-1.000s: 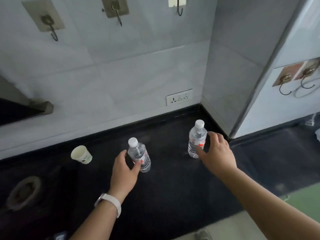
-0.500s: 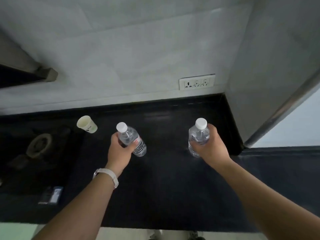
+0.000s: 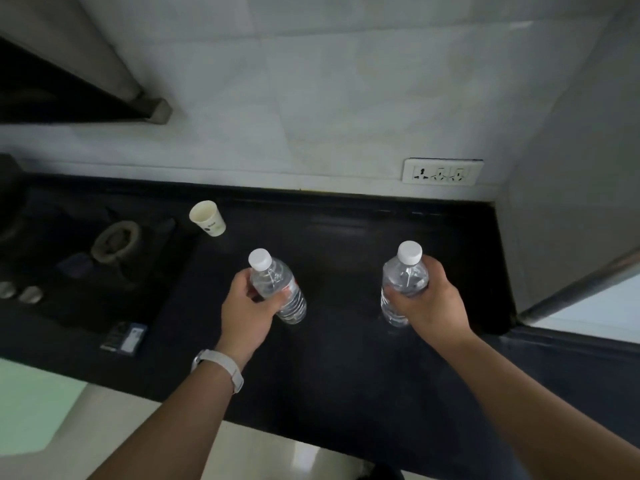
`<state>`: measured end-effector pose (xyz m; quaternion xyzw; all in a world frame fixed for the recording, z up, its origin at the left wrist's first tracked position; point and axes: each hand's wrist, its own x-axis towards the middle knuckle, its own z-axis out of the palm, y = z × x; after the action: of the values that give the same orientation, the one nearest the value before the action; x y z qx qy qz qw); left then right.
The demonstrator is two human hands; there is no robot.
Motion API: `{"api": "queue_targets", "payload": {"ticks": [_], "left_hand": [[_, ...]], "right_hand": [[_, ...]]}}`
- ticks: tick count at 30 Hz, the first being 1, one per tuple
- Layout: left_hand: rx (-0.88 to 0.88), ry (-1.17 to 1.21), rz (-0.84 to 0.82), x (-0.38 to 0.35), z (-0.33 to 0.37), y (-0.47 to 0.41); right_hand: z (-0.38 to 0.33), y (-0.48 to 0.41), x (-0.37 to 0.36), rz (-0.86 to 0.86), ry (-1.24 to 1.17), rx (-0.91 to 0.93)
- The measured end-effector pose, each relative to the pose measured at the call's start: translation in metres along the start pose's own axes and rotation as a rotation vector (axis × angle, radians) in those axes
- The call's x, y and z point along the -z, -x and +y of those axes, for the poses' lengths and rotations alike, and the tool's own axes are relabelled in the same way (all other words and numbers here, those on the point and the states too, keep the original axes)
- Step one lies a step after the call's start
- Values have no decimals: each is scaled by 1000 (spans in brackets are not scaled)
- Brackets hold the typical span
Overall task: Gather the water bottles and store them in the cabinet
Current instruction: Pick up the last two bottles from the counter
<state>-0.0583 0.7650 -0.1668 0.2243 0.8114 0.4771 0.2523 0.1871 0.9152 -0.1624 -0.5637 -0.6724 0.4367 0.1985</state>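
Two clear water bottles with white caps are over the black counter (image 3: 339,358). My left hand (image 3: 247,311), with a white watch on the wrist, is closed around the left water bottle (image 3: 277,287), which tilts to the left. My right hand (image 3: 427,301) grips the right water bottle (image 3: 403,278) around its middle; that bottle stands nearly upright. Whether either bottle still touches the counter is unclear. No cabinet is in sight.
A paper cup (image 3: 207,218) stands at the back left of the counter. A gas stove burner (image 3: 116,239) with knobs lies at the left, and a small dark box (image 3: 124,337) near the front edge. A wall socket (image 3: 441,172) sits behind; a wall corner (image 3: 554,202) closes the right side.
Both hands went from reaching for the bottles to gripping them. The left bottle has tipped over to the left in my hand. The camera has tilted further down over the counter.
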Motion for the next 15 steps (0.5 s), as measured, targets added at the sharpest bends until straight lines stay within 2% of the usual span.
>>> {"api": "queue_targets", "payload": {"ticks": [7,15], "left_hand": [[7,91,121,85,-20,35],[28,178,322,249,-87,94]], "right_hand": [[-57,40,-66,-151,1,143],[-141,146,-184,-328,-17,283]]}}
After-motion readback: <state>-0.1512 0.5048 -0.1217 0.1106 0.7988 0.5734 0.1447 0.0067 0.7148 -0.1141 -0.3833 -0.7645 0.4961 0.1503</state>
